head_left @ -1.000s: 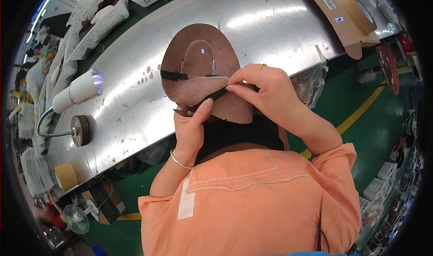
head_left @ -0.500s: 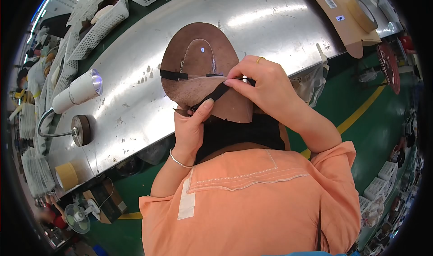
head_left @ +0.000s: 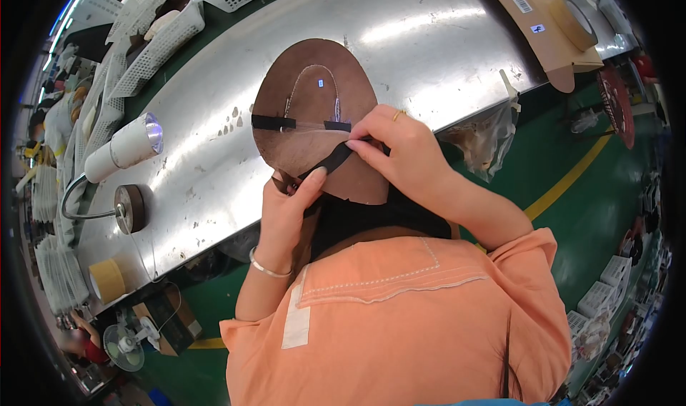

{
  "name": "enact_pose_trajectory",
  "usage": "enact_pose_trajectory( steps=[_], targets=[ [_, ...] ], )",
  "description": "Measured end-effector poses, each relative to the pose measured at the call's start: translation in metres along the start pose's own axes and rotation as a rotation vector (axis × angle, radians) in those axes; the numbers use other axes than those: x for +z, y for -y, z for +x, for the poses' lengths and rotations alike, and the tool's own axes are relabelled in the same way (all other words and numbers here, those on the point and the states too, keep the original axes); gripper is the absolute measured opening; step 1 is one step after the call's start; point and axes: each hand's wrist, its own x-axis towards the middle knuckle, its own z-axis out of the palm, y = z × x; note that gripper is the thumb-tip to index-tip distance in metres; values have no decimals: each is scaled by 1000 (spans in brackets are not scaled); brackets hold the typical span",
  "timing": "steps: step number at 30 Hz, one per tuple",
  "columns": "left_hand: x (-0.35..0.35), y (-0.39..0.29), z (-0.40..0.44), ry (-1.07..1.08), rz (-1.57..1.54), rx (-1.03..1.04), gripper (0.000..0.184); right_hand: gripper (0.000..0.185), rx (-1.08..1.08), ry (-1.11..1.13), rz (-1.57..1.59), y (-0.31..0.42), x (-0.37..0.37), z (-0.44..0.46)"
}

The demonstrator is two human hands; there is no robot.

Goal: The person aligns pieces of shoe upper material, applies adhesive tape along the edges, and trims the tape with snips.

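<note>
A brown leather-like piece [head_left: 312, 98], rounded at the top with an arch of pale stitching and a tiny label, hangs over the metal table's near edge. Across its lower half slants a black strip [head_left: 330, 161]. My right hand [head_left: 402, 149] pinches the strip's upper end between thumb and fingertips. With the thumb on the strip's lower end, my left hand [head_left: 291, 202] grips the piece's lower left edge; its other fingers are mostly hidden beneath. Short black bands [head_left: 272, 122] mark the piece's left side and middle.
On the metal table [head_left: 207, 156] stand a white lamp [head_left: 125, 149] and a roll of tan tape [head_left: 107, 280] to the left. A cardboard box [head_left: 529, 20] with another tape roll [head_left: 572, 23] lies at the back right. White baskets [head_left: 161, 48] line the far side. A plastic bag [head_left: 486, 138] hangs right.
My right hand has moved down and left with the strip. My left hand has shifted slightly left, and the piece's lower end has moved left and down.
</note>
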Motion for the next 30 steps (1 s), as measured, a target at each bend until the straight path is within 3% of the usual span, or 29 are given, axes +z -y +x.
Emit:
enact_pose_trajectory(
  steps=[2,5,8,12,15,19,22,30],
  targets=[
    [-15,-16,-10,-32,459,6,29,7,-30,-59,-17,-3,10,-8],
    [-17,-46,-28,-204,1034,220,30,13,-55,-103,-22,-7,20,-20],
    [-19,-61,-18,-36,1061,572,30,18,-83,-159,-46,-8,27,-23],
    [-8,-71,-3,70,1187,509,37,26,-51,-199,-92,-10,30,-26],
    [6,-79,16,162,1316,933,42,27,80,-208,40,-7,32,-27],
    [15,-73,33,284,1371,936,35,19,104,-192,85,-12,37,-28],
    [13,-62,42,372,1446,916,31,15,-11,-212,-17,-17,32,-26],
    [18,-65,45,378,1501,935,33,12,56,-209,77,-20,32,-31]
  ],
)
